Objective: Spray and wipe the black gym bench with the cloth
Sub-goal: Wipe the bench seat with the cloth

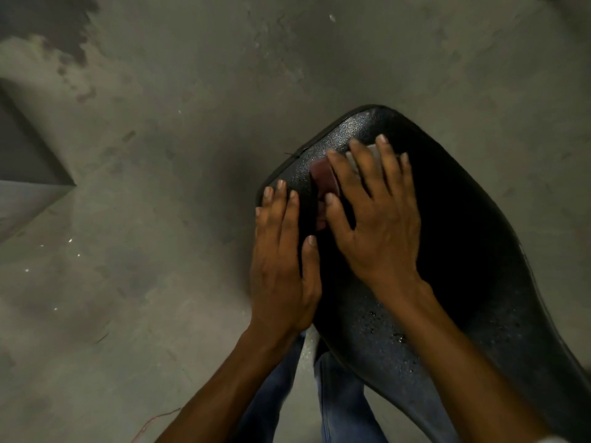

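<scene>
Grey floor (160, 187) all round the bench (463, 251) — jeans (339, 404) below.

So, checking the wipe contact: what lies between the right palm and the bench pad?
The cloth, reddish with a pale part, lies pressed under the right hand on the black bench, in the head view.

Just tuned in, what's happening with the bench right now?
A person is wiping the black bench. The right hand lies flat, fingers spread, pressing a reddish cloth onto the pad near its far end. The left hand rests open on the pad's left edge. Droplets sit on the near part. No spray bottle is in view.
</scene>
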Demonstrator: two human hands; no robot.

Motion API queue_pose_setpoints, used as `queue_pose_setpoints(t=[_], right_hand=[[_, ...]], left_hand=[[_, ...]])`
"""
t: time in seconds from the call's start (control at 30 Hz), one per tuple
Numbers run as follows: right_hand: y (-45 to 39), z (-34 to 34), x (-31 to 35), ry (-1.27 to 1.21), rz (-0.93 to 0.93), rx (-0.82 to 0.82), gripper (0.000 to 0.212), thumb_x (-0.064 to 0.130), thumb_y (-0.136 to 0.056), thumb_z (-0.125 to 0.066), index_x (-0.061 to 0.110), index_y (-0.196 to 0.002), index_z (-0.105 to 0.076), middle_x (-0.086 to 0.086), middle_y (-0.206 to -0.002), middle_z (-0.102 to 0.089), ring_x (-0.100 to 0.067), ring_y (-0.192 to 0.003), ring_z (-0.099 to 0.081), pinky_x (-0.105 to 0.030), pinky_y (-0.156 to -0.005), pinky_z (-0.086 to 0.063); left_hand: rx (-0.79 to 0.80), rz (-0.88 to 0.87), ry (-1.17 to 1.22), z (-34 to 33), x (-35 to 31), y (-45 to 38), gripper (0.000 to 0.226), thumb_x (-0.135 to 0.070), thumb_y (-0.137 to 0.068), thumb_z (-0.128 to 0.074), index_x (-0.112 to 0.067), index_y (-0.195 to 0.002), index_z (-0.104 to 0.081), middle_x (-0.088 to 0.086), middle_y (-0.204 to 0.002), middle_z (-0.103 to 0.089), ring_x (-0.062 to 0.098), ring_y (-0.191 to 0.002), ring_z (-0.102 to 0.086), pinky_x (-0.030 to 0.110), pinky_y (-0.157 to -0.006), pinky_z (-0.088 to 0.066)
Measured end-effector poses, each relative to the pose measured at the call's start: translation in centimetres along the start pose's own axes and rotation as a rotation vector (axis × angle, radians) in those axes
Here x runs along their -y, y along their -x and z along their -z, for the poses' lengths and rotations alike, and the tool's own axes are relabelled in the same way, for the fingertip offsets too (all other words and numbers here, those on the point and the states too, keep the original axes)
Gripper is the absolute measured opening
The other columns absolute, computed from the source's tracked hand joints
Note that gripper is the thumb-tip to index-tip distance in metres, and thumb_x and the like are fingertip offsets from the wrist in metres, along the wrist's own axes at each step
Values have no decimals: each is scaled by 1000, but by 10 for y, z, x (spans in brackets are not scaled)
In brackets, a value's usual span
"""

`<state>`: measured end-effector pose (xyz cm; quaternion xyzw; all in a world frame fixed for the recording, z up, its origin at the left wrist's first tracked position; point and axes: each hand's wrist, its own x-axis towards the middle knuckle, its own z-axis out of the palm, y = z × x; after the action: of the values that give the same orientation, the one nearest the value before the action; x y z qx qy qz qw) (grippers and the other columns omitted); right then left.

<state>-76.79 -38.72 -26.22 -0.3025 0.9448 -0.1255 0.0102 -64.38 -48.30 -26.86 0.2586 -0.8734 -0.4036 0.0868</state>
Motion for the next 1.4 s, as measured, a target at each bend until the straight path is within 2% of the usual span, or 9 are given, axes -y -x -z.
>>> queue_pose_setpoints(t=[0.17, 0.33, 0.57, 0.67, 0.77, 0.9, 1.07, 1.23, 1.4], right_hand=[[-12, -10, 35, -4, 106, 42, 58, 47, -113, -38, 22, -166, -41, -10, -175, -36, -38, -165, -24, -58, -134, -19], [32, 2, 20, -99, 264, 108, 57, 43, -111, -49, 22, -164, -44, -9, -175, -35, -35, -166, -22, -58, -134, -19], [18, -9, 36, -55, -2, 0, 59, 46, -110, -49, 23, -164, -46, -12, -174, -36, -41, -164, -24, -61, -133, -21], [14, -13, 49, -77, 134, 45, 59, 48, -113, -45, 22, -166, -41, -11, -176, -32, -40, -166, -19, -60, -133, -19], [20, -2, 38, -292, 173, 67, 60, 39, -111, -50, 15, -165, -41, -13, -176, -31, -35, -167, -19, -59, -135, -17], [41, 10, 5, -367, -103, -67, 52, 22, -110, -54, 8, -160, -49, -17, -172, -37, -34, -164, -28, -60, -133, -21], [55, -1, -17, -249, -167, -52, 52, 30, -113, -46, 11, -162, -47, -18, -174, -35, -34, -165, -25, -53, -137, -14], [54, 2, -17, -291, -160, -40, 53, 29, -113, -49, 14, -164, -44, -14, -176, -30, -30, -168, -19, -50, -138, -10], [64, 6, -30, -176, -249, -152, 52, 28, -112, -53, 14, -161, -48, -18, -174, -33, -36, -166, -23, -57, -136, -12]], left_hand=[[-59, 67, 221, 7, 0, 1, 56, -14, -110, -43, 4, -162, -32, 15, -173, -32, 24, -163, -29, 57, -130, -29], [-129, 162, 339, 16, -5, 3, 64, -29, -108, -39, 1, -163, -30, 12, -172, -35, 21, -161, -33, 52, -129, -34], [-143, 161, 317, 6, -7, 6, 60, -20, -109, -46, 3, -162, -32, 13, -173, -33, 22, -162, -30, 49, -130, -33], [-166, 180, 353, 6, -10, 5, 62, -26, -109, -42, 2, -163, -31, 12, -173, -32, 19, -162, -31, 42, -131, -31], [-202, 209, 356, 7, -17, 6, 63, -30, -108, -39, 2, -162, -32, 12, -173, -33, 16, -161, -31, 33, -130, -29], [-170, 71, 140, -2, -37, 0, 60, -16, -106, -52, 5, -161, -35, 19, -173, -28, 28, -166, -19, 57, -133, -20], [-1, -139, -293, -29, -28, 1, 63, -27, -111, -45, -2, -165, -28, 17, -176, -19, 32, -166, -13, 53, -136, -8], [43, -89, -353, -11, -8, 39, 63, -26, -111, -39, -3, -167, -21, 15, -179, -9, 30, -167, -6, 58, -135, -12], [18, -109, -425, -16, -11, -8, 64, -27, -112, -38, -4, -168, -19, 17, -178, -11, 31, -167, -5, 54, -136, -2]])
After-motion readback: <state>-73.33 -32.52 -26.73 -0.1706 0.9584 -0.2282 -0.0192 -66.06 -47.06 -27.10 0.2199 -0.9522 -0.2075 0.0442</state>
